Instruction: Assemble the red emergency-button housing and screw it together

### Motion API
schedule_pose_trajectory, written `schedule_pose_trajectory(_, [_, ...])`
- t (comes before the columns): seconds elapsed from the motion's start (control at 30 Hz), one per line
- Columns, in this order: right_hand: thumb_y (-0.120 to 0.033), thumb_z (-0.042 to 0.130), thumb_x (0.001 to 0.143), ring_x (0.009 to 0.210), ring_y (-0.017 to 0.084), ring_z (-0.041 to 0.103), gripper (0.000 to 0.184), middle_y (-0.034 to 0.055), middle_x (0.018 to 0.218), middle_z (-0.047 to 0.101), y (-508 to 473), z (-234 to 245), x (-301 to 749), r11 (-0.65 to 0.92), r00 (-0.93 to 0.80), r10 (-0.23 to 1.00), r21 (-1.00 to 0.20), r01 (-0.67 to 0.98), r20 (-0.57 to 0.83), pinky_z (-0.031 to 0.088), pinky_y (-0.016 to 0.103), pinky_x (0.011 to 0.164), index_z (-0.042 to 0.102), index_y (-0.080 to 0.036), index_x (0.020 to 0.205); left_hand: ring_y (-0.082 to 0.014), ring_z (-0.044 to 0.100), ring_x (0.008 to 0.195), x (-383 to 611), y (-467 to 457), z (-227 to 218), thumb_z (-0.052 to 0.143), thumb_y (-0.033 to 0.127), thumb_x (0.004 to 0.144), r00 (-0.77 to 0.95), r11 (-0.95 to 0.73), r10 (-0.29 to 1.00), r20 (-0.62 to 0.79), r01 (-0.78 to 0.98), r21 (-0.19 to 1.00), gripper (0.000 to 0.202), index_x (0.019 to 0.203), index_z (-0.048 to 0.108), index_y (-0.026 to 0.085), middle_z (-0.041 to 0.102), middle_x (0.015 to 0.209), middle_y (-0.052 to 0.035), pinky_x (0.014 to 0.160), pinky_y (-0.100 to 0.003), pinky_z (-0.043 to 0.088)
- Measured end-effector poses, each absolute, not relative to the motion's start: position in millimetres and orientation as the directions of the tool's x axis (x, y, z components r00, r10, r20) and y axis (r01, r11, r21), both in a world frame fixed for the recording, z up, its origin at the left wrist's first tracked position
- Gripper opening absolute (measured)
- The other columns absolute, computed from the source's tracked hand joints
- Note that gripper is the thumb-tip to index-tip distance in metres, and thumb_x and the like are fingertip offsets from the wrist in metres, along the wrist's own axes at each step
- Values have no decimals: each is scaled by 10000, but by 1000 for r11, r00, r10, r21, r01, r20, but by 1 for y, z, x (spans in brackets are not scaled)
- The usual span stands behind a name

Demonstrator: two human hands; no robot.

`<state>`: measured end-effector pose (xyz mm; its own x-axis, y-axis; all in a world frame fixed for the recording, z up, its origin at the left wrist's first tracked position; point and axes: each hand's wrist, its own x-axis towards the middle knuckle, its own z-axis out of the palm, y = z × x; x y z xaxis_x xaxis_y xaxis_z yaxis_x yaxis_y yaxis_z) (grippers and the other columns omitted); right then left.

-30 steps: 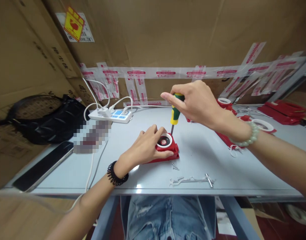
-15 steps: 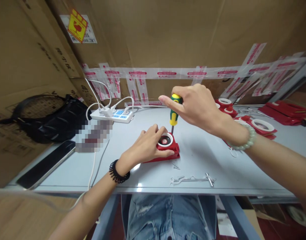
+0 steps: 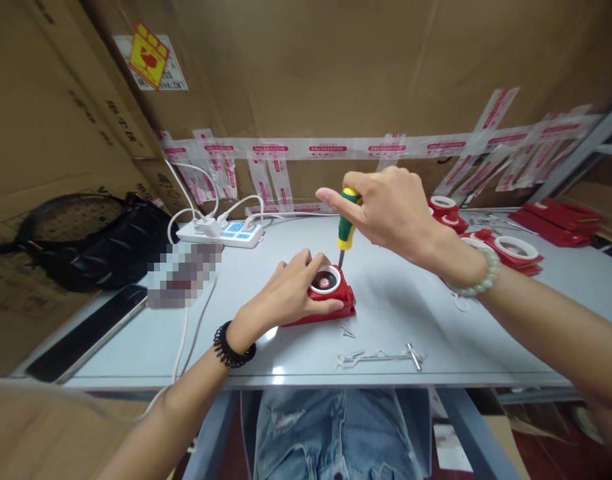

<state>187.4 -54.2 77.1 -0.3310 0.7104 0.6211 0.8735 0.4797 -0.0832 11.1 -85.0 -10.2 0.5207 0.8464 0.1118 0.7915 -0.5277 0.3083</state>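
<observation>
A red plastic part (image 3: 339, 308) with a white ring around a dark round middle lies near the middle of the grey table (image 3: 416, 313). My left hand (image 3: 289, 291) is wrapped over its left side and holds it down. My right hand (image 3: 386, 207) grips a screwdriver with a green and yellow handle (image 3: 347, 223), held upright. The screwdriver tip rests at the far right corner of the red part. A few small screws (image 3: 348, 329) lie just in front of the part.
A thin metal piece (image 3: 381, 359) lies near the front edge. More red parts with white rings (image 3: 506, 250) sit at the right. A white power strip (image 3: 221, 233) with cables stands at the back left, beside a black bag (image 3: 96, 247) and a dark flat slab (image 3: 81, 333). Cardboard walls surround the table.
The screwdriver has stayed upright on the part's corner while my right hand shifted its grip slightly on the handle. My left hand has kept its hold.
</observation>
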Motion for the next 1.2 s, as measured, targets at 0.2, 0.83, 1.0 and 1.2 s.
schedule_pose_trajectory(0.2, [-353,290,956,953,225,600,501,124,1098,652,-60,73,197,678,-540,696,-188,710,473,430,363,759,339,-146,1409,-235,523,869,11,-86,-10,532,662,759,524,-533,843,120,787,311,532,1064,459,231,484,996,-44,784,-424,418])
schedule_pose_trajectory(0.83, [-302,378,945,751,147,576,358,52,939,676,-60,80,195,768,-595,630,-285,574,499,407,302,703,552,-167,1227,-244,515,872,12,-86,-9,524,669,768,527,-532,845,97,807,255,560,1101,440,227,475,1006,-57,796,-439,414])
schedule_pose_trajectory(1.0, [-487,537,858,660,177,556,348,45,656,600,-53,79,189,643,-436,661,-161,749,610,379,317,652,652,-164,803,-248,513,900,12,-86,-9,532,664,766,523,-528,847,92,808,260,552,1104,443,236,478,1017,-57,797,-429,411])
schedule_pose_trajectory(1.2, [-566,377,904,704,232,569,483,72,617,562,-56,73,171,468,-331,680,-40,883,654,360,330,644,605,-169,750,-251,515,906,12,-87,-10,539,656,766,521,-528,848,98,810,256,561,1123,437,236,478,1019,-55,808,-432,411])
